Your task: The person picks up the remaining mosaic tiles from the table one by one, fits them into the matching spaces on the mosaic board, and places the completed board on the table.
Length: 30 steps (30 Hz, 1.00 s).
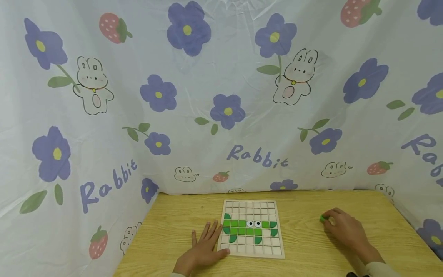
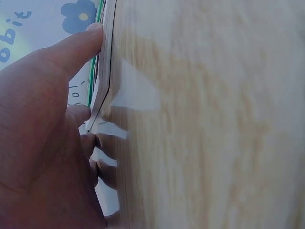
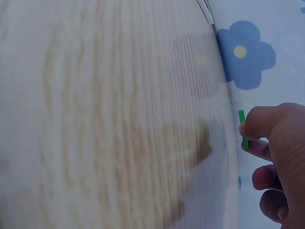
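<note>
A square wooden grid board (image 1: 249, 250) lies on the table. Light green square tiles, dark green rounded tiles (image 1: 258, 240) and two eye tiles (image 1: 254, 224) form a pattern across its middle rows. My left hand (image 1: 205, 248) rests spread at the board's left edge, with the thumb by the lower left corner. In the left wrist view the thumb (image 2: 88, 43) lies along the board's side. Off to the right of the board, my right hand (image 1: 346, 231) pinches a small green tile (image 3: 243, 129) between thumb and finger, above the table.
The wooden table (image 1: 180, 215) reaches back to a white curtain (image 1: 194, 165) printed with flowers, rabbits and strawberries, which also hangs on the left and right sides. A small dark object (image 1: 352, 274) shows at the bottom edge near the right sleeve (image 1: 378, 269).
</note>
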Available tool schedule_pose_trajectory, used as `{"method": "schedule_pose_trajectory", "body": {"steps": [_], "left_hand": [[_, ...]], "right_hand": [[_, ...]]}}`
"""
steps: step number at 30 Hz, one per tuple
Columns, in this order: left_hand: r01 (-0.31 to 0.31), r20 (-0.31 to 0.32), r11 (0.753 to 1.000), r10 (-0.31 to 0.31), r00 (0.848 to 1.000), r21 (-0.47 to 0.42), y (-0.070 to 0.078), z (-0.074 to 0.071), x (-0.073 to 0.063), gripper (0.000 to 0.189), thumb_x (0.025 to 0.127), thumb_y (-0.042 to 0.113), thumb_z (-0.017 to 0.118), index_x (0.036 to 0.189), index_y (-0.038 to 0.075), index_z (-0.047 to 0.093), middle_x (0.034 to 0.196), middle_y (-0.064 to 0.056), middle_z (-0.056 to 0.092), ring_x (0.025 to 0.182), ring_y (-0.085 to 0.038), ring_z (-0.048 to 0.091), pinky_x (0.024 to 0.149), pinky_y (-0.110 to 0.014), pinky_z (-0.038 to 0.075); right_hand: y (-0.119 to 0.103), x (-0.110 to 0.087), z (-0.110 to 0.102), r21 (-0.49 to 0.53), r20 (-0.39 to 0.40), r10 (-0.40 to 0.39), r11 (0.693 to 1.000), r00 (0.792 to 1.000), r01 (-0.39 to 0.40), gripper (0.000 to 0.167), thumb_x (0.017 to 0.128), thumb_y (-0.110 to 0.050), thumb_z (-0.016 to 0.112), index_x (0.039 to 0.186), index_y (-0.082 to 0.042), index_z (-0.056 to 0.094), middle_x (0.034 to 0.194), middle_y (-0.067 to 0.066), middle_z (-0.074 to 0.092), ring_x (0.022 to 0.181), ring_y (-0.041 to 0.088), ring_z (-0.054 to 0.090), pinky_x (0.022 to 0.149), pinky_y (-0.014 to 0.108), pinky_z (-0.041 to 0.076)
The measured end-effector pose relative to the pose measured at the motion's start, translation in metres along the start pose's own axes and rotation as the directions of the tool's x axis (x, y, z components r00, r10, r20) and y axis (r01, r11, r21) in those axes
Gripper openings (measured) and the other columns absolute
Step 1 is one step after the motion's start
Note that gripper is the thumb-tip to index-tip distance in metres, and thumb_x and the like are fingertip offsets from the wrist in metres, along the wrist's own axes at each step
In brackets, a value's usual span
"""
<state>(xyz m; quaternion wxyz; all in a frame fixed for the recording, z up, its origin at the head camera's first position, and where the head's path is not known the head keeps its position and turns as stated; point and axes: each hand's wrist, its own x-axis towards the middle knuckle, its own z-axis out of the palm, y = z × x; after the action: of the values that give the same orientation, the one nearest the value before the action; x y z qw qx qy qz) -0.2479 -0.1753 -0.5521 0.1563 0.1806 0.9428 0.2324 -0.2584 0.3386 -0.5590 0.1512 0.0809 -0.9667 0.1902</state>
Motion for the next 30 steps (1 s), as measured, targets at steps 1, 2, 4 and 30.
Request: {"method": "schedule_pose_trajectory", "body": {"steps": [1,2,4,30], "left_hand": [[0.000,0.000,1.000,0.000,1.000,0.002,0.000,0.000,0.000,0.094,0.101,0.069,0.057,0.172,0.019,0.023,0.181,-0.009,0.011,0.167,-0.041,0.003,0.117,-0.085,-0.012],[-0.001,-0.001,1.000,0.001,1.000,0.002,0.000,0.000,0.000,0.094,0.101,0.069,0.058,0.172,0.018,0.023,0.181,-0.009,0.011,0.167,-0.041,0.003,0.117,-0.085,-0.012],[-0.001,-0.001,1.000,0.001,1.000,0.006,0.000,0.000,0.000,0.094,0.101,0.069,0.058,0.172,0.018,0.023,0.181,-0.009,0.011,0.167,-0.041,0.004,0.117,-0.085,-0.012],[0.003,-0.004,1.000,-0.003,1.000,0.023,-0.003,0.002,0.003,0.095,0.100,0.070,0.057,0.172,0.019,0.023,0.181,-0.009,0.012,0.167,-0.041,0.004,0.116,-0.086,-0.011]], "right_hand": [[-0.002,0.000,0.000,0.000,-0.004,-0.005,1.000,1.000,0.005,0.011,0.095,-0.020,0.080,0.104,-0.015,0.080,0.117,0.011,0.076,0.092,0.034,0.076,0.067,0.050,0.061],[-0.003,0.000,0.000,0.000,-0.007,-0.011,1.000,1.000,0.011,0.011,0.095,-0.021,0.080,0.104,-0.014,0.080,0.117,0.010,0.076,0.092,0.034,0.076,0.067,0.050,0.061],[-0.007,-0.001,0.000,0.001,-0.017,-0.020,1.000,1.000,0.020,0.011,0.094,-0.021,0.081,0.104,-0.015,0.080,0.116,0.008,0.076,0.091,0.033,0.076,0.067,0.049,0.061],[-0.047,0.000,0.002,-0.008,-0.063,-0.096,0.995,0.993,0.095,0.017,0.089,-0.017,0.087,0.104,-0.017,0.080,0.113,0.001,0.076,0.081,0.019,0.074,0.058,0.030,0.054]]}}
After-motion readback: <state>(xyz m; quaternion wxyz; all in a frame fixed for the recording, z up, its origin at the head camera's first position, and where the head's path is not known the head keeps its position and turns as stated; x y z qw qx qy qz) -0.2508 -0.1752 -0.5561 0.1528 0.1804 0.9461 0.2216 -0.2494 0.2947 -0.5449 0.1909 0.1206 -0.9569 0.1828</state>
